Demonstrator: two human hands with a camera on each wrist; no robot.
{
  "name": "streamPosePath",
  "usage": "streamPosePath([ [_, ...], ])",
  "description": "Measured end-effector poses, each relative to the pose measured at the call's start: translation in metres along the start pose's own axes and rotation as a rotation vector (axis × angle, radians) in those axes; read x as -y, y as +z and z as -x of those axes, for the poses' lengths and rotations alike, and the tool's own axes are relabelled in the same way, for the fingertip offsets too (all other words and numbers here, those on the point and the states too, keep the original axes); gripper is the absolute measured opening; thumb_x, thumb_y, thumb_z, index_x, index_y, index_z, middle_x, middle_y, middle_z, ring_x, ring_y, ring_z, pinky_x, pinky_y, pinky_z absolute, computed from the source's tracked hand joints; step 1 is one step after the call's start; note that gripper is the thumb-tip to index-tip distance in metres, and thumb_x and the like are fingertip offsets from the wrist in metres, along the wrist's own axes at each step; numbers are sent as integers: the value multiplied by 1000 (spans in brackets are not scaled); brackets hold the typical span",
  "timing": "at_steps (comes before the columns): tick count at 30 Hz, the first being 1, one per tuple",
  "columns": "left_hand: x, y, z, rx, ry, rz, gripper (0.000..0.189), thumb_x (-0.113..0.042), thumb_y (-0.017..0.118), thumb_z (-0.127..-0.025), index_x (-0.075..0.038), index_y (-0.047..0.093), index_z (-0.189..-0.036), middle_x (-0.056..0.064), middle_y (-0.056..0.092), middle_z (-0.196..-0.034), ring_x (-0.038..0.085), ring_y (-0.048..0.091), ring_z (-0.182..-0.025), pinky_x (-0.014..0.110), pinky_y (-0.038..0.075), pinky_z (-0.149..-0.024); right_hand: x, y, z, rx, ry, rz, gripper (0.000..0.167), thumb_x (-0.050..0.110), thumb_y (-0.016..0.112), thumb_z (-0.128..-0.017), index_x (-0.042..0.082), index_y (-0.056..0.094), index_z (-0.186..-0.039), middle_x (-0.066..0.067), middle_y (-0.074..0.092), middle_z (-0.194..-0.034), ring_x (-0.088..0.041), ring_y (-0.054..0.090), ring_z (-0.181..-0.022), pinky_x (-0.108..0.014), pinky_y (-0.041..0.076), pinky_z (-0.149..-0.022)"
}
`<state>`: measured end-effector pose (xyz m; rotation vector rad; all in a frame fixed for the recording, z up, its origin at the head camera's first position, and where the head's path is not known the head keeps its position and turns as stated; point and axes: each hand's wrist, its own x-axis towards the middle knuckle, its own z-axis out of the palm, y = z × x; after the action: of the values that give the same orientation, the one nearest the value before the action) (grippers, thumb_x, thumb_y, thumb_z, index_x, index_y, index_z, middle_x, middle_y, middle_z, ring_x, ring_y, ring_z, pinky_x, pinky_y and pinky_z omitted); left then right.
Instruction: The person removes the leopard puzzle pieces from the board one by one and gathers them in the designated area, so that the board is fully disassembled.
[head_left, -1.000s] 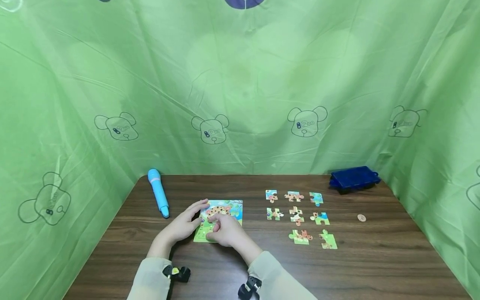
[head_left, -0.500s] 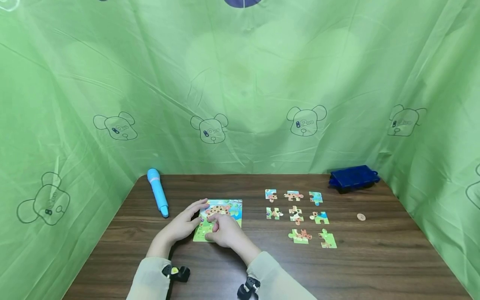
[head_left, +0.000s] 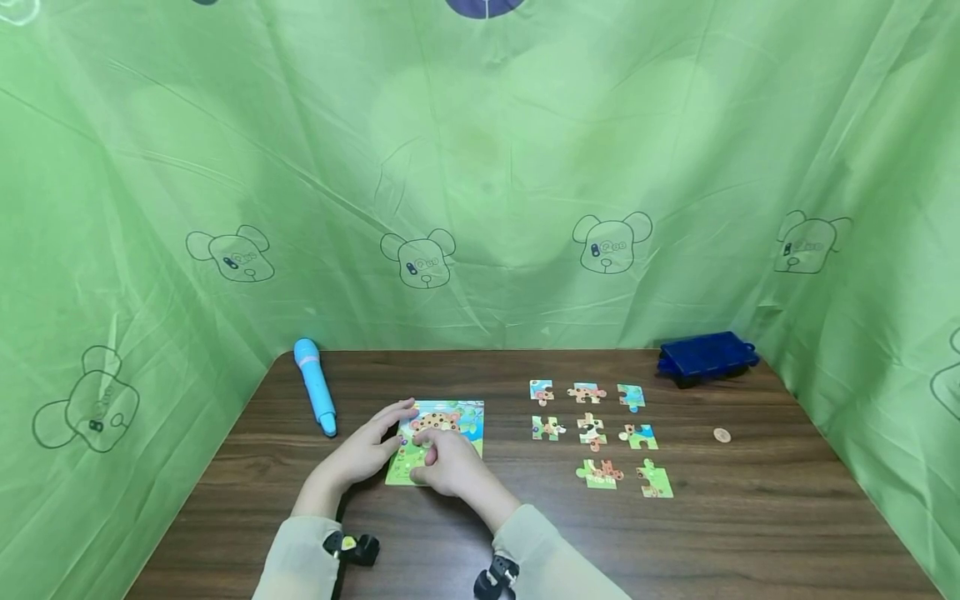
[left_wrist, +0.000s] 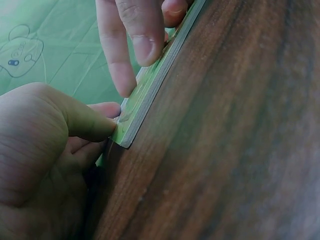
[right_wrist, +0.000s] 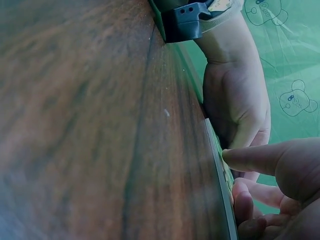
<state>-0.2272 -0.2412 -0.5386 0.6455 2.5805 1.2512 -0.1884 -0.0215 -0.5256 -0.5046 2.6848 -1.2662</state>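
Note:
A square jigsaw board [head_left: 471,417] with a spotted cartoon animal lies flat near the table's front middle. My left hand [head_left: 360,454] rests at its left side, with the index finger by the top left corner. In the left wrist view the left thumb [left_wrist: 95,122] touches the board's edge [left_wrist: 140,110]. Over the lower middle of the board, my right hand [head_left: 453,462] presses down with thumb and fingertips. The right thumb [right_wrist: 255,157] and fingers touch the board with a gap between them. What lies under the right fingers is hidden.
Several loose jigsaw pieces [head_left: 592,430] lie in rows to the right. Beyond them are a small round disc [head_left: 722,435] and a dark blue box [head_left: 707,357]. A blue toy microphone [head_left: 316,387] lies at the back left. Green cloth [head_left: 480,317] surrounds the brown table [head_left: 750,517].

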Motion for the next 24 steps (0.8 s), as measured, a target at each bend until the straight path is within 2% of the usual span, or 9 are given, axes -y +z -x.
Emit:
streamPosePath([
  [7,-3,0,1,-11,6,25,48,1,57,-109,-4,57,-157,13,37,-175,42,26,-164,68,24,-127,-10,6,-4,-38,-42,-17,47,24,94,-84,18,69,-123,8,57,-78,-11,53,-71,-30,47,-66],
  [14,-2,0,0,-19,18,24,48,2,58,-109,-4,58,-156,13,38,-175,41,28,-164,67,25,-127,-40,28,-20,-117,-113,-7,41,22,90,-85,30,63,-115,16,57,-81,-4,54,-71,-26,46,-64],
  [20,0,0,0,-15,23,26,47,1,57,-109,-3,57,-157,13,38,-175,41,27,-164,68,26,-127,-32,22,-15,-100,-109,-19,36,16,85,-91,27,63,-117,17,58,-76,-3,53,-66,-25,46,-63],
  [24,1,0,1,-14,23,35,47,1,57,-109,-3,57,-157,13,37,-175,41,27,-164,68,26,-127,-13,8,-3,-78,-99,-70,35,9,84,-92,20,64,-119,12,61,-75,-5,55,-66,-28,47,-64],
])
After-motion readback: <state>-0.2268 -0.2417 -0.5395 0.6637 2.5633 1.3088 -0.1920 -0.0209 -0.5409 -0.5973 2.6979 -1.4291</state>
